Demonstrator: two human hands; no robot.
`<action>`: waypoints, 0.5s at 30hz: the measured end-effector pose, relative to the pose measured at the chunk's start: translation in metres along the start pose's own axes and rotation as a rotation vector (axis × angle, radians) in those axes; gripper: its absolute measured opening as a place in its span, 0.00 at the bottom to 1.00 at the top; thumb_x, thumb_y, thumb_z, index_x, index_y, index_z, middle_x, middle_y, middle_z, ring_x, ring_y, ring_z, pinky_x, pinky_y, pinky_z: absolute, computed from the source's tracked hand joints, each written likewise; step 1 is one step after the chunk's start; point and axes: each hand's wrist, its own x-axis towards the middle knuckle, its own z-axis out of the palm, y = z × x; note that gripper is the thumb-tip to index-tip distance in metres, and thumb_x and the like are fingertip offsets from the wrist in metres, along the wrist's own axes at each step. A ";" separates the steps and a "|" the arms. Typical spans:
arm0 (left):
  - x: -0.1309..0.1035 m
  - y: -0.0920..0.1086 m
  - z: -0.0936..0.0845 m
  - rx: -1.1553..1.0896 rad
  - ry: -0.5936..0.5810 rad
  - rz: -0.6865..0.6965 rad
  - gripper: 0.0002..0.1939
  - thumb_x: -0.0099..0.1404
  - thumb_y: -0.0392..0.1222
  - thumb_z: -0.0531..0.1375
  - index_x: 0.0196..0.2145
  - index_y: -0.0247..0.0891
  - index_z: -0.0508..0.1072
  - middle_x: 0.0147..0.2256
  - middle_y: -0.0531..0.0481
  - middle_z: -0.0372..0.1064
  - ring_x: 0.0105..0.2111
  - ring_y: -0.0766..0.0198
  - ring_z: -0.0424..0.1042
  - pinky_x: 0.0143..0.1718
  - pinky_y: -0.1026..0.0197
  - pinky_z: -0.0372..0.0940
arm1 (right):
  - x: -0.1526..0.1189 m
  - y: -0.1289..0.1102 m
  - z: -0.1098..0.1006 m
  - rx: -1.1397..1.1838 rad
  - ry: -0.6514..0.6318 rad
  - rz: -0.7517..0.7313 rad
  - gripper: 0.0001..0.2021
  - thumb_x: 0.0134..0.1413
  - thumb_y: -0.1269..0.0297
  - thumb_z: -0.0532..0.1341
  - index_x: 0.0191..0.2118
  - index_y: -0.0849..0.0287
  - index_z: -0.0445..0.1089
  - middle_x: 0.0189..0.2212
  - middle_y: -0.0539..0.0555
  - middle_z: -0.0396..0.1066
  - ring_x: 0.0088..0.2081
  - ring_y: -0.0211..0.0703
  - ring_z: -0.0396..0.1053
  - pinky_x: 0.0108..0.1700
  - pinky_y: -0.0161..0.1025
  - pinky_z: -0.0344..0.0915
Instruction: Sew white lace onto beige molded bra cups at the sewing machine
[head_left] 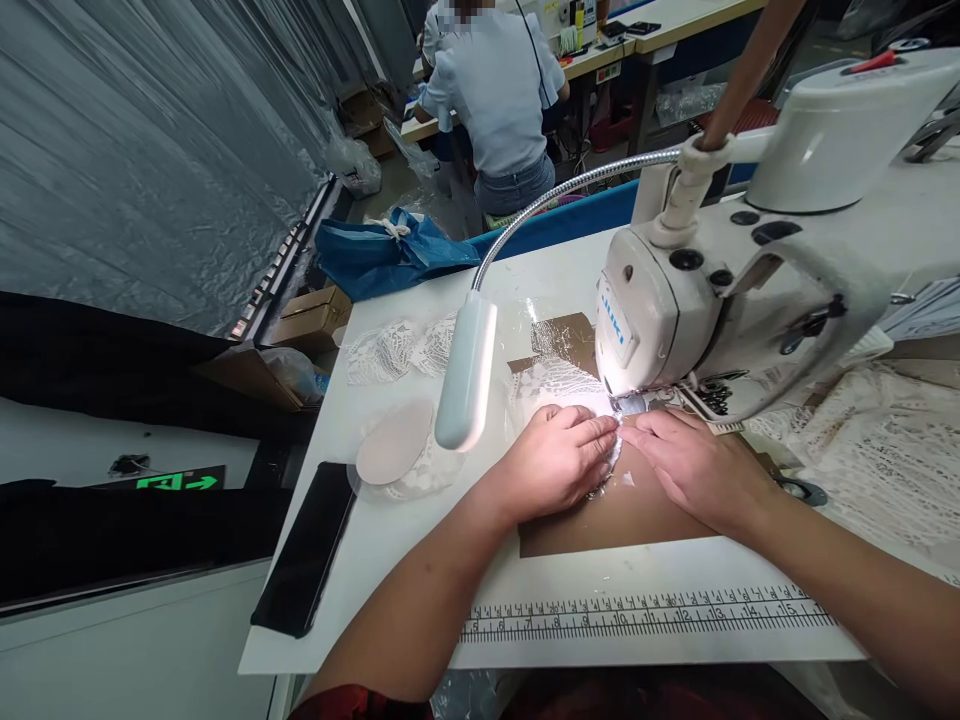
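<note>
White lace piece on the desk, partly beneath the left hand and up against the needle area of the sewing machine, over a brown sheet. Left hand palm-down on the lace, with fingers bent and close together; right hand down over the brown sheet, with fingertips almost against those of the left, just in front of the needle area. Cannot tell whether pinched on the cloth or only pressing, with the undersides of both hands out of sight.

Likely very light and limp, quick to pucker or skew under an uneven pull. Openwork probably fragile and easy to snag. Perhaps slippery over the smooth-looking sheet, so better kept flat by broad, gentle pressure than by a hard pinch. Best hold: near the edge, on the denser patterned parts, with fingertips spread and clear of the needle.

Beneath the lamp head, a round pale piece; farther back, more lace. Measuring scale along the near edge, and a larger lace heap to the right.
</note>
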 end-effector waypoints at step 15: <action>0.008 -0.001 0.007 0.041 0.075 -0.080 0.23 0.72 0.48 0.49 0.55 0.32 0.70 0.57 0.40 0.67 0.48 0.51 0.65 0.43 0.50 0.61 | 0.002 -0.004 0.005 -0.127 0.005 0.068 0.19 0.57 0.77 0.51 0.48 0.58 0.74 0.33 0.55 0.76 0.34 0.42 0.71 0.32 0.37 0.60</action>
